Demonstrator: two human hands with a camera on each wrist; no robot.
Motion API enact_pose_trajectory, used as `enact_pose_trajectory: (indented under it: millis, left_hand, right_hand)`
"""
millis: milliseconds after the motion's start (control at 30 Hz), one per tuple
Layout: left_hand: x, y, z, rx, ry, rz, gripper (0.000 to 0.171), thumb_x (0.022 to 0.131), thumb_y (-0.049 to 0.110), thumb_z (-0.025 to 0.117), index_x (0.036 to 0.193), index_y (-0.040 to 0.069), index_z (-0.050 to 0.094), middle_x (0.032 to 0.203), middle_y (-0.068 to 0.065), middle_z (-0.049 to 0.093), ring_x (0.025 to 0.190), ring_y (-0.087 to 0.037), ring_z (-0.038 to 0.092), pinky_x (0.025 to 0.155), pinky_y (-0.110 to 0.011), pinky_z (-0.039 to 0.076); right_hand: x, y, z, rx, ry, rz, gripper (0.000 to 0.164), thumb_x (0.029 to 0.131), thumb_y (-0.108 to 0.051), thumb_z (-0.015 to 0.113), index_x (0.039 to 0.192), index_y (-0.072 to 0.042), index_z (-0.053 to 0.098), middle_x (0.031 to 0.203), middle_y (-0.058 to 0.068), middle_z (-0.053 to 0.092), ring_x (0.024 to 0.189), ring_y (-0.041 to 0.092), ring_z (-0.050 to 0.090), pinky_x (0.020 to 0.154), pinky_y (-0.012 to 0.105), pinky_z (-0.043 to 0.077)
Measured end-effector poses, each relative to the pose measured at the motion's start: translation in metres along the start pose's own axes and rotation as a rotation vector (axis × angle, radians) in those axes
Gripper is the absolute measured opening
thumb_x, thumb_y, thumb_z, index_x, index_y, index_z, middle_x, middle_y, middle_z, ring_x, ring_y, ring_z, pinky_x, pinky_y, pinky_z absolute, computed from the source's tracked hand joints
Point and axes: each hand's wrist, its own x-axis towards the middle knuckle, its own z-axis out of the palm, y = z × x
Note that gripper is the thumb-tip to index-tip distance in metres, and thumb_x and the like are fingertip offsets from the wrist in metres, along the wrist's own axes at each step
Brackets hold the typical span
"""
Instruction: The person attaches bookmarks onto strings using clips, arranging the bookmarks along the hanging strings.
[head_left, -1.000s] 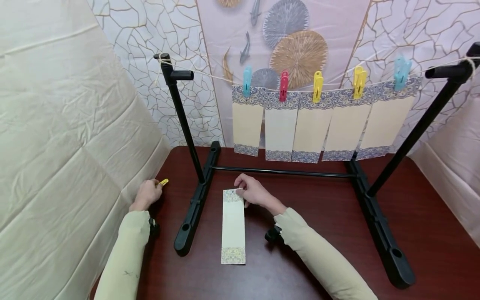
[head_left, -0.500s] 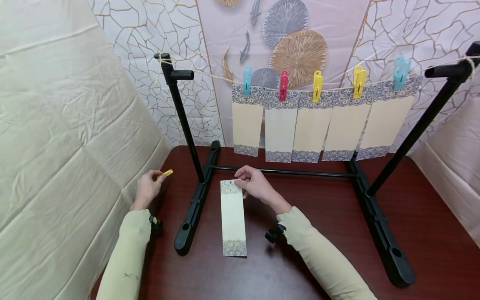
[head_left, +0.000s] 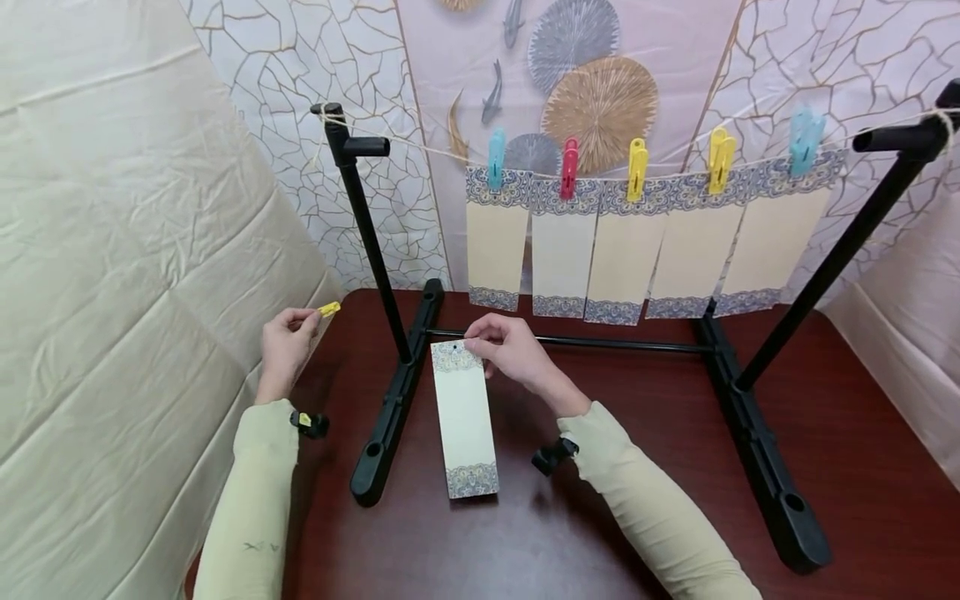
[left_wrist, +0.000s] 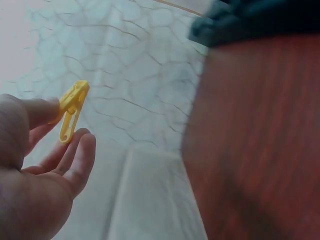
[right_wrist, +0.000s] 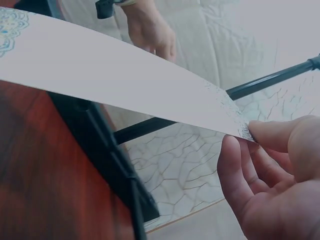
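Note:
My left hand [head_left: 287,348] pinches a yellow clothespin [head_left: 329,309] between thumb and fingers, left of the rack's left post. In the left wrist view the clothespin [left_wrist: 74,111] juts out past the fingertips. My right hand [head_left: 517,354] pinches the top right corner of a cream bookmark [head_left: 465,421] with patterned ends and a small hole near the top. The bookmark hangs slightly tilted over the table, inside the rack. In the right wrist view the bookmark [right_wrist: 120,75] bows a little between its two ends, and the thumb lies on its patterned end.
A black rack [head_left: 370,242] stands on the dark red table [head_left: 570,533]. Along its string [head_left: 423,150] hang several similar bookmarks [head_left: 558,258], held by blue, red and yellow clothespins [head_left: 569,169]. Pale cloth [head_left: 150,250] rises close along the left side.
My left hand has lifted the yellow clothespin upward from the table's left edge. My right hand has raised the bookmark and moved it away from me, tilting it slightly.

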Motion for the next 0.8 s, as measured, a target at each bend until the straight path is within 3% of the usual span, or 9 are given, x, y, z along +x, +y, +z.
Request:
enact_pose_trajectory:
  millis: [100,233,367,567,800]
  left_hand:
    - [0.002,0.013,-0.003,-0.087,0.012,0.015,0.029,0.094,0.021,0.067,0.105,-0.005,0.069,0.071,0.025,0.062,0.063,0.008,0.06,0.061,-0.009,0.046]
    - [0.002,0.034,-0.009,-0.115,0.03,0.055,0.031,0.092,0.023,0.069,0.104,-0.006,0.07,0.069,0.028,0.061,0.062,0.006,0.061,0.057,-0.01,0.045]
    - [0.001,0.057,-0.015,-0.15,0.04,0.084,0.031,0.091,0.022,0.07,0.104,-0.007,0.072,0.069,0.027,0.063,0.061,0.005,0.06,0.055,-0.01,0.044]
    - [-0.001,0.097,-0.021,-0.239,0.053,0.167,0.025,0.089,0.011,0.071,0.101,-0.011,0.07,0.074,0.022,0.065,0.065,0.007,0.058,0.059,-0.008,0.045]
    - [0.002,0.129,-0.025,-0.324,0.036,0.282,0.016,0.086,0.009,0.074,0.094,-0.006,0.073,0.087,0.013,0.071,0.063,0.003,0.063,0.062,-0.011,0.051]
  right_hand:
    - [0.001,-0.009,-0.001,-0.016,0.007,-0.008,0.015,0.092,-0.013,0.069,0.104,-0.005,0.068,0.086,0.011,0.069,0.063,0.043,0.058,0.052,0.035,0.054]
    - [0.003,-0.019,-0.002,-0.05,0.007,-0.025,0.012,0.092,-0.014,0.069,0.102,-0.007,0.069,0.085,0.01,0.069,0.062,0.039,0.06,0.053,0.035,0.055]
    - [0.006,-0.029,-0.004,-0.079,0.004,-0.034,0.014,0.091,-0.016,0.07,0.102,-0.009,0.07,0.086,0.01,0.071,0.062,0.033,0.061,0.054,0.035,0.055]
    - [0.008,-0.047,-0.006,-0.12,0.016,-0.044,0.011,0.09,-0.02,0.072,0.099,-0.013,0.071,0.086,0.007,0.072,0.062,0.037,0.059,0.052,0.037,0.053]
    - [0.01,-0.063,-0.006,-0.2,0.023,-0.094,0.01,0.091,-0.021,0.07,0.099,-0.014,0.07,0.087,0.006,0.072,0.052,0.028,0.056,0.05,0.038,0.052]
